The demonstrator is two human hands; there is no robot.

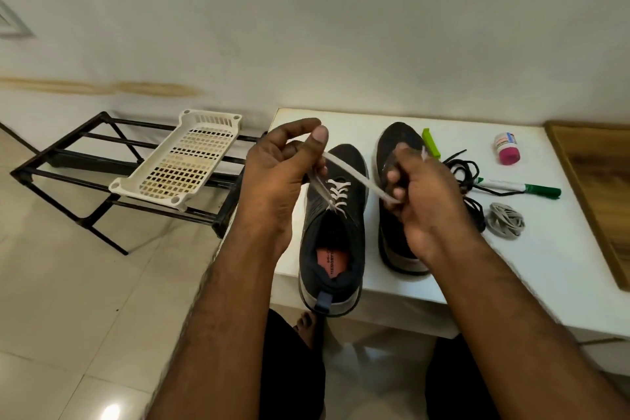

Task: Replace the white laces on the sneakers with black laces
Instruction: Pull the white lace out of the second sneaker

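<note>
1. I am holding the white lace [347, 171] of the left sneaker [332, 232] in both hands, stretched in the air above the shoe; the lace is running down to the upper eyelets, with several crossings threaded lower on the tongue.
2. My left hand [276, 177], at about 10 o'clock from this sneaker, is pinching one strand between thumb and curled fingers.
3. My right hand [419, 194], at about 2 o'clock, is gripping the other end, its fingers curled around it.
4. The left sneaker is sitting at the near edge of the white table [545, 266], heel overhanging toward me.
5. The right sneaker [397, 201] is standing just beside it at 3 o'clock, largely hidden behind my right hand; whether it is laced, I cannot tell.
6. Further toward 3 o'clock, the black laces [462, 170] are lying loose, and a coiled pale lace [504, 219] is resting nearby, probably already pulled from one shoe.
7. A green marker [521, 186], a green clip [430, 143] and a small pink-capped bottle [507, 148] are lying around them.
8. At 9 o'clock, off the table, a white perforated tray [180, 160] is resting on a black rack [68, 164].
9. My judgement: unlacing is underway; all black lacing is remaining.
</note>
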